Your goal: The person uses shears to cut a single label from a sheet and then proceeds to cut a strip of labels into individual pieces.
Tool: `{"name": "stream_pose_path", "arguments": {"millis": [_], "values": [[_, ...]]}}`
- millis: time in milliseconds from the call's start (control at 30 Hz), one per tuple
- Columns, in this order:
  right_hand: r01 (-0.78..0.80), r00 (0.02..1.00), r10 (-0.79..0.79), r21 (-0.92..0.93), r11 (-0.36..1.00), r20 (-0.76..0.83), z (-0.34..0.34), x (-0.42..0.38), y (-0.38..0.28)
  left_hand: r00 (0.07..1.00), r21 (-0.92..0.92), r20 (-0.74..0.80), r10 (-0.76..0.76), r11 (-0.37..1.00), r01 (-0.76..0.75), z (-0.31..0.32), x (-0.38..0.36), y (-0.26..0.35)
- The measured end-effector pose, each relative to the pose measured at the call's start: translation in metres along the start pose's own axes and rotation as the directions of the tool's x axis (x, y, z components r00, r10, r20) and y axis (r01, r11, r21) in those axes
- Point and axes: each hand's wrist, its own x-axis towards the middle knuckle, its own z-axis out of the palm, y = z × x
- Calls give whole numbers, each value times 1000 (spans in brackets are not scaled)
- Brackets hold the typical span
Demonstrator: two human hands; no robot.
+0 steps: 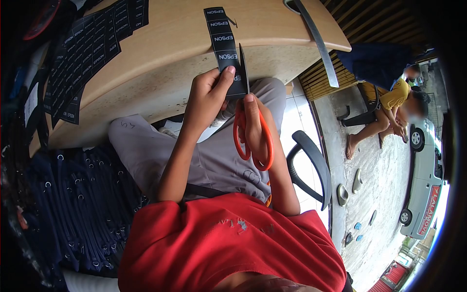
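My left hand [208,93] pinches the lower part of a black strip [222,36] printed with EPSON labels in white, its thumb on top. The strip's far end reaches over the wooden table. In my right hand [255,129] is a pair of scissors [266,146] with orange-red handles, fingers through the loops. The blades point away from me and lie along the strip's right edge, close to my left thumb. Whether they have cut into the strip I cannot tell. A thin black offcut [232,21] lies beside the strip.
The wooden table [165,29] has black EPSON sheets [90,48] at its left and a metal ruler [318,44] over its right edge. Dark blue straps with rings [80,204] hang at the left. A black armrest [311,168] is at my right. Beyond sits a person [393,97] near a van [422,180].
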Motion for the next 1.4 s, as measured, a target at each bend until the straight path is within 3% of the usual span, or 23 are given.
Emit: {"name": "stream_pose_path", "arguments": {"millis": [533,733,833,900,967,1000,1167,1200,1300,1400], "values": [[4,999,-4,2,1000,-50,0,-3,-1,1000,-11,11,19,1000,-19,-3,-1,2],[-88,995,85,54,995,50,-3,-7,-14,1000,-10,20,23,1000,-22,-3,-2,3],[-132,990,127,93,987,58,-3,-11,-19,1000,-39,5,10,999,-10,-5,-1,1],[-147,988,153,277,950,2,-3,-14,-11,1000,-4,-17,24,1000,-24,-8,1,-3],[-119,990,137,322,939,-33,-2,-18,-2,999,-39,-23,-44,998,43,-8,0,4],[-133,988,150,346,929,-23,-3,-22,1,993,-75,-29,-111,991,108,-8,0,7],[-250,958,288,518,818,6,-4,-42,25,993,-89,-74,-95,992,89,-6,10,-1],[-262,961,268,569,779,76,-9,-47,30,991,-93,-85,-101,991,93,-6,13,-3],[-299,952,272,604,739,138,-12,-56,41,988,-147,-110,-111,985,94,-7,23,-4],[-192,979,198,530,826,45,-8,-60,45,989,-131,-133,-61,990,43,-4,29,-3]]}}
